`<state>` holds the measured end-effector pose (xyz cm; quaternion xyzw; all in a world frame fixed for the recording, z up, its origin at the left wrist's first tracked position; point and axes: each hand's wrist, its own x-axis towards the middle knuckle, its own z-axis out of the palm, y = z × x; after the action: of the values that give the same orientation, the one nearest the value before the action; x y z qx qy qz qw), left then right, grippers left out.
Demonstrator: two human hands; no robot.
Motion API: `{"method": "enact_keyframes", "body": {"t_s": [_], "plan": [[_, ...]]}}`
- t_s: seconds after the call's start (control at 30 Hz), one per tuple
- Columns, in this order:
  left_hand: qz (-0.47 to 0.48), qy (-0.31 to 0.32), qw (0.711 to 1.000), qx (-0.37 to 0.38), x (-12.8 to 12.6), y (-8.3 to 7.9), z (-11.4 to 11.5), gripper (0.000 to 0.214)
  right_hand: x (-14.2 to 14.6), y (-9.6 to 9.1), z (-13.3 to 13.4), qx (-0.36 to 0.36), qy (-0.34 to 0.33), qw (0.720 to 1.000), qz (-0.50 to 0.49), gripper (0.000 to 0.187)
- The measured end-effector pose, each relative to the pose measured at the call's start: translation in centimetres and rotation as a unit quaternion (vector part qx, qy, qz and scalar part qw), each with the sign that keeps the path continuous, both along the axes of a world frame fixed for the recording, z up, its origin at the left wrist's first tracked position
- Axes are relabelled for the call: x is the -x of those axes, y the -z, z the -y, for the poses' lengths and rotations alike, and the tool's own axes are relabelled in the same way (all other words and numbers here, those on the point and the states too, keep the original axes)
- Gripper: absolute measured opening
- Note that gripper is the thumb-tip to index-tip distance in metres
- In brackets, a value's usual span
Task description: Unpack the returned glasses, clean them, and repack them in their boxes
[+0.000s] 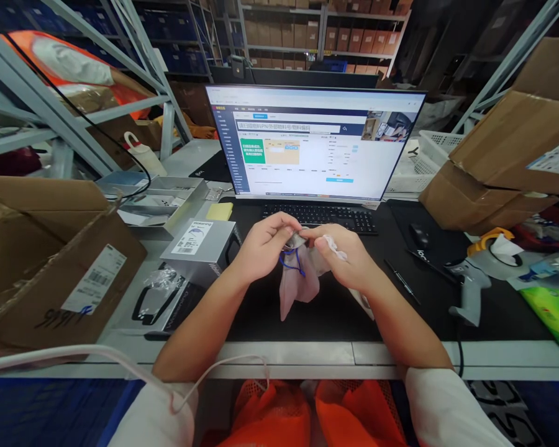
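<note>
Both hands meet over the black desk mat (pixel 256 310), in front of the keyboard (pixel 321 215). My left hand (pixel 265 245) is closed, its thumb and fingers pinching the gathered top of a small pale cloth pouch (pixel 299 282) with a blue cord. My right hand (pixel 342 254) closes on the other side of the same pouch. A crumpled white scrap (pixel 334 247), perhaps tissue or plastic, shows against the right fingers. The pouch hangs below the hands; what is inside it is hidden.
To the left are an open cardboard box (pixel 41 261), a grey product box (pixel 202 248) and a yellow sticky pad (pixel 220 212). A monitor (pixel 307 149) stands behind. Rightward lie a pen (pixel 402 281), a barcode scanner (pixel 469 288), a mouse (pixel 418 234) and stacked cartons (pixel 512 149).
</note>
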<state>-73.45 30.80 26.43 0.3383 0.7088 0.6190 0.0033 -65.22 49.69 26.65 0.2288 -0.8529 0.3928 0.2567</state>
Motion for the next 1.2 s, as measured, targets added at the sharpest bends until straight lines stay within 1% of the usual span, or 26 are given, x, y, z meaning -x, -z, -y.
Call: {"method": "enact_keyframes", "body": {"t_s": [0.07, 0.13, 0.17, 0.23, 0.3, 0.33, 0.4, 0.43, 0.47, 0.53, 0.6, 0.67, 0.7, 0.77, 0.83, 0.9, 0.93, 1.0, 1.07, 1.1, 1.13, 1.2], "plan": [[-0.027, 0.014, 0.999, 0.024, 0.2, 0.0, 0.1, 0.019, 0.4, 0.3, 0.0, -0.021, 0.008, 1.000, -0.011, 0.038], [-0.024, 0.025, 0.999, 0.031, 0.3, -0.1, 0.2, 0.021, 0.7, 0.5, -0.1, -0.037, 0.029, 0.999, -0.025, 0.038], [-0.013, 0.040, 0.999, 0.031, 0.2, -0.1, 0.3, 0.021, 0.8, 0.6, -0.1, -0.044, 0.041, 0.998, -0.028, 0.038], [0.028, 0.098, 0.994, 0.032, 0.0, -0.3, 0.5, 0.018, 1.0, 0.6, -0.1, -0.052, 0.053, 0.997, -0.027, 0.040], [0.072, 0.147, 0.986, 0.016, -0.3, -0.3, 0.6, 0.017, 1.1, 0.6, -0.1, -0.047, 0.038, 0.998, -0.008, 0.042], [0.089, 0.153, 0.984, 0.003, -0.4, -0.3, 0.6, 0.019, 1.1, 0.6, -0.1, -0.041, 0.027, 0.999, 0.002, 0.043], [0.101, 0.133, 0.986, -0.020, -0.4, -0.3, 0.6, 0.019, 1.1, 0.5, -0.1, -0.041, 0.023, 0.999, 0.013, 0.045], [0.094, 0.117, 0.988, -0.019, -0.4, -0.3, 0.6, 0.017, 1.1, 0.5, -0.1, -0.050, 0.031, 0.998, 0.011, 0.046], [0.080, 0.102, 0.992, -0.005, -0.2, -0.4, 0.6, 0.014, 1.0, 0.4, -0.2, -0.064, 0.040, 0.997, 0.006, 0.048], [0.016, 0.073, 0.995, 0.058, 0.1, -0.6, 0.9, 0.012, 0.6, 0.0, -0.4, -0.094, 0.043, 0.995, -0.003, 0.050], [-0.078, 0.032, 0.988, 0.130, 0.4, -0.8, 1.2, 0.023, -0.1, -0.6, -0.5, -0.115, 0.022, 0.993, -0.006, 0.050], [-0.154, -0.009, 0.974, 0.168, 0.6, -0.9, 1.5, 0.031, -0.7, -1.1, -0.4, -0.136, -0.009, 0.991, 0.008, 0.048], [-0.173, -0.022, 0.969, 0.174, 0.6, -1.0, 1.6, 0.032, -1.0, -1.3, -0.3, -0.148, -0.025, 0.988, 0.023, 0.048], [-0.177, -0.037, 0.968, 0.172, 0.6, -0.9, 1.6, 0.031, -1.3, -1.7, 0.0, -0.168, -0.052, 0.982, 0.062, 0.048], [-0.163, -0.036, 0.971, 0.170, 0.5, -0.7, 1.5, 0.026, -1.6, -2.0, -0.1, -0.162, -0.074, 0.980, 0.093, 0.049], [-0.147, -0.017, 0.972, 0.182, 0.6, -0.5, 1.5, 0.024, -2.1, -2.4, -0.9, -0.116, -0.076, 0.984, 0.113, 0.045], [-0.139, 0.000, 0.971, 0.192, 0.7, -0.5, 1.5, 0.027, -2.4, -2.7, -1.6, -0.082, -0.064, 0.987, 0.120, 0.041], [-0.135, 0.044, 0.966, 0.215, 0.8, -0.6, 1.5, 0.032, -3.4, -3.4, -3.0, -0.004, -0.013, 0.993, 0.120, 0.034], [-0.140, 0.088, 0.959, 0.228, 0.8, -0.7, 1.3, 0.033, -4.4, -4.0, -3.9, 0.085, 0.052, 0.992, 0.074, 0.034], [-0.140, 0.106, 0.957, 0.230, 0.8, -0.7, 1.1, 0.032, -4.6, -4.1, -4.0, 0.140, 0.081, 0.987, 0.024, 0.036], [-0.135, 0.123, 0.956, 0.229, 0.7, -0.6, 0.9, 0.032, -4.7, -4.1, -3.8, 0.197, 0.106, 0.974, -0.037, 0.037], [-0.109, 0.158, 0.957, 0.218, 0.5, -0.4, 0.4, 0.032, -4.1, -3.7, -2.6, 0.296, 0.148, 0.932, -0.149, 0.043]]}}
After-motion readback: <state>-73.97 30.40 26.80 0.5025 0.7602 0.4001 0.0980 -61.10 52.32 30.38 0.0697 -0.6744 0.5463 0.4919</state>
